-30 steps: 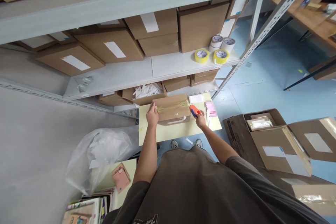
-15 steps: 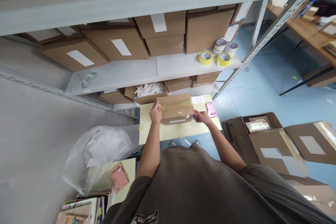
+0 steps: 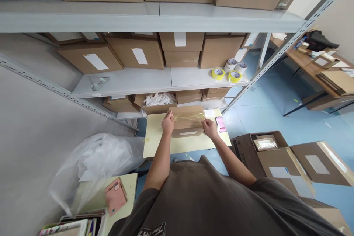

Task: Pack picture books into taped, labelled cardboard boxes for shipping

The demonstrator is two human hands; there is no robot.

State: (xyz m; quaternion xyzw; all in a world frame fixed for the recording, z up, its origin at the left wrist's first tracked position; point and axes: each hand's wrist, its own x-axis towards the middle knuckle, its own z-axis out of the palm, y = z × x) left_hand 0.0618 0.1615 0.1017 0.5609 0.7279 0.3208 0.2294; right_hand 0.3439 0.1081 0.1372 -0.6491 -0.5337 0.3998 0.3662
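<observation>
A cardboard box (image 3: pixel 188 121) lies on the pale yellow tabletop (image 3: pixel 155 136), a strip of shiny clear tape (image 3: pixel 190 115) across its upper face and a white label (image 3: pixel 188 133) on the side nearest me. At its left edge, my left hand (image 3: pixel 167 121) grips the cardboard with fingers closed. My right hand (image 3: pixel 209 127) is closed at the right edge, fingertips against the box by the tape's end; whether they pinch the tape too is hidden. Just right of that hand lies a pink patterned item (image 3: pixel 220 124).
Behind the table, grey shelving (image 3: pixel 127 83) holds several boxes, with yellow tape rolls (image 3: pixel 218 73) on the middle shelf. An open carton of white pieces (image 3: pixel 159 99) sits low. A plastic bag (image 3: pixel 105 158) is at left; cartons (image 3: pixel 279 166) stand on the floor at right.
My right hand has come up to the box's right edge; the small red and blue item it had is no longer visible. My left hand still holds the left edge. The view has shifted.
</observation>
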